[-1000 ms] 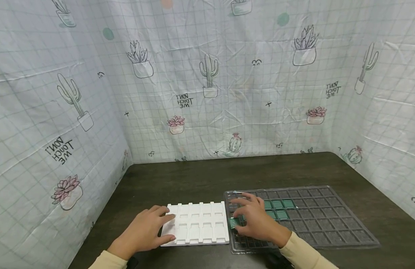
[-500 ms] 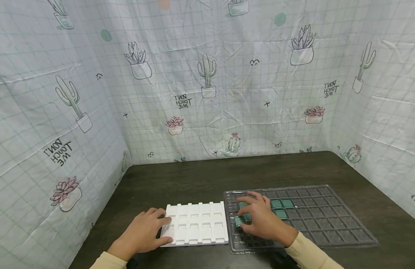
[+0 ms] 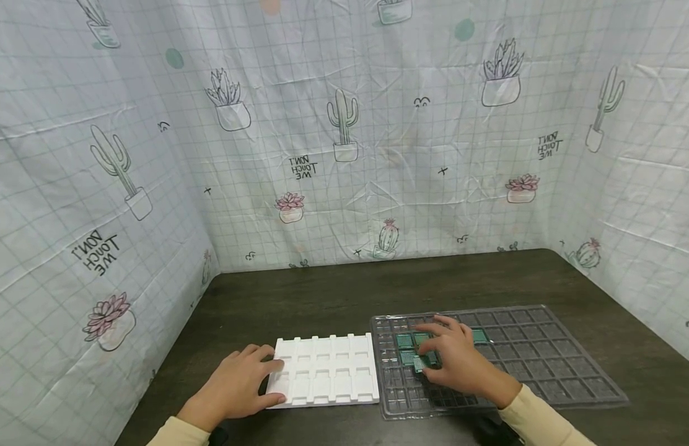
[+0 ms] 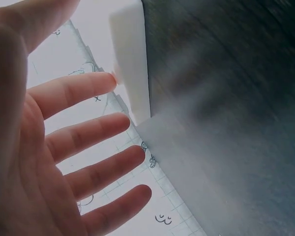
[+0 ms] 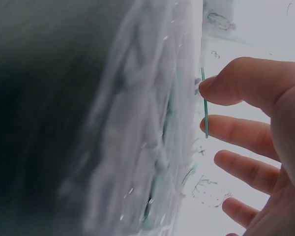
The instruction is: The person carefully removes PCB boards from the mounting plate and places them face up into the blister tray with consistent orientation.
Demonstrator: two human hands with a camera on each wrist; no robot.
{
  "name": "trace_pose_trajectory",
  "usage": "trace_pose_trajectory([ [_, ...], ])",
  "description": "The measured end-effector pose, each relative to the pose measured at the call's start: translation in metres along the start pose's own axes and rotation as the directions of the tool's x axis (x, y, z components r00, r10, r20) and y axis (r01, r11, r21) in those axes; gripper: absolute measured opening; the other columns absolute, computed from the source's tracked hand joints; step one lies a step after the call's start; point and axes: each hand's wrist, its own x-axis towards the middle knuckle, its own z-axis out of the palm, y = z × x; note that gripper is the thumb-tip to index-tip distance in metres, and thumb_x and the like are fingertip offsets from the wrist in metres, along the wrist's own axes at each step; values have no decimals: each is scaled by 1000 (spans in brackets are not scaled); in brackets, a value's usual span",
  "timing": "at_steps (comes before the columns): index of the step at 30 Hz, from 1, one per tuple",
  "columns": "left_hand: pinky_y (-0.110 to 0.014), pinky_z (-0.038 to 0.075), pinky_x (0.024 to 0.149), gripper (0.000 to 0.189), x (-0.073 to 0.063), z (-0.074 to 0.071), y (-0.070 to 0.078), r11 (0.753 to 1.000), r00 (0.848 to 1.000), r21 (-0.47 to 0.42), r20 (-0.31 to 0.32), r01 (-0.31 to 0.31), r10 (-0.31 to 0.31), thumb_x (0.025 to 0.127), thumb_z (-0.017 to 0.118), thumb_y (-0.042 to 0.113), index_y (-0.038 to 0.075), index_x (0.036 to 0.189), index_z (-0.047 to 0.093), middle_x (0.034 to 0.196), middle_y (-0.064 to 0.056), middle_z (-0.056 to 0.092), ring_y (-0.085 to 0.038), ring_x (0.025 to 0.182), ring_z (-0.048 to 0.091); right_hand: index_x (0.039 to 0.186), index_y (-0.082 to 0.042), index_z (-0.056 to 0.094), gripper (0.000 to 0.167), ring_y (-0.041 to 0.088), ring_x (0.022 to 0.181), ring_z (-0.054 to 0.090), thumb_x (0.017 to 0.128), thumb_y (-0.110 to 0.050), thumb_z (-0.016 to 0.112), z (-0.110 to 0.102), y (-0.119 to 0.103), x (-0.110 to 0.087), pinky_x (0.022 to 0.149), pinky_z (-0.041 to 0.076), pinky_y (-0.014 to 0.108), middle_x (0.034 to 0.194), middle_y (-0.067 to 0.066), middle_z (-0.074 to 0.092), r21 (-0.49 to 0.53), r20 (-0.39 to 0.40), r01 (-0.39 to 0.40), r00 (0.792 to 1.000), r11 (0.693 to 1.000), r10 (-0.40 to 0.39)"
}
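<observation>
My right hand point(image 3: 461, 360) pinches a small green circuit board point(image 3: 420, 364) between thumb and index finger, close over a clear plastic compartment tray point(image 3: 584, 390). From the right wrist, the held board point(image 5: 205, 110) shows edge-on as a thin green strip, with the other fingers spread apart. Several more green boards point(image 3: 404, 341) lie in the tray's compartments, some hidden behind the hand. My left hand point(image 3: 235, 384) is at the left end of a white tray point(image 3: 337, 365) with two rows of recesses, its thumb and index finger at the edge. In the left wrist view, its fingers point(image 4: 96, 137) are relaxed and spread.
Both trays lie side by side on a dark wooden table point(image 3: 300, 303), the white one left of the clear one. A printed cloth point(image 3: 344, 198) with cactus drawings encloses the table at the back and sides.
My right hand has moved right across the clear tray with the pinched board, uncovering boards at the left. The left hand stays at the white tray.
</observation>
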Motion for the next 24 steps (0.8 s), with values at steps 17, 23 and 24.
trace_pose_trajectory([
  [17, -54, 51, 89, 73, -2, -1, -1, 1000, 1000, -4, 17, 0, 0, 74, 63, 77, 24, 125, 67, 131, -4, 59, -27, 118, 57, 85, -27, 75, 17, 49, 130, 37, 72, -23, 85, -12, 31, -18, 93, 21, 71, 132, 11, 61, -18, -42, -56, 998, 998, 55],
  [23, -54, 52, 88, 75, -1, 0, 0, 1000, 1000, -3, 15, -8, 9, 74, 61, 78, 24, 125, 67, 130, -4, 59, -27, 116, 57, 85, -25, 76, 18, 51, 129, 35, 71, -21, 85, -18, 41, -18, 92, 19, 73, 132, 13, 60, -13, -52, -73, 996, 997, 72],
  [24, -54, 52, 88, 75, -1, 0, 1, 1000, 1000, -4, 14, -10, 10, 74, 61, 78, 23, 125, 67, 130, -4, 59, -27, 116, 57, 86, -25, 76, 18, 51, 129, 36, 71, -21, 85, -18, 43, -18, 92, 19, 74, 131, 13, 61, -15, -53, -73, 996, 997, 72],
])
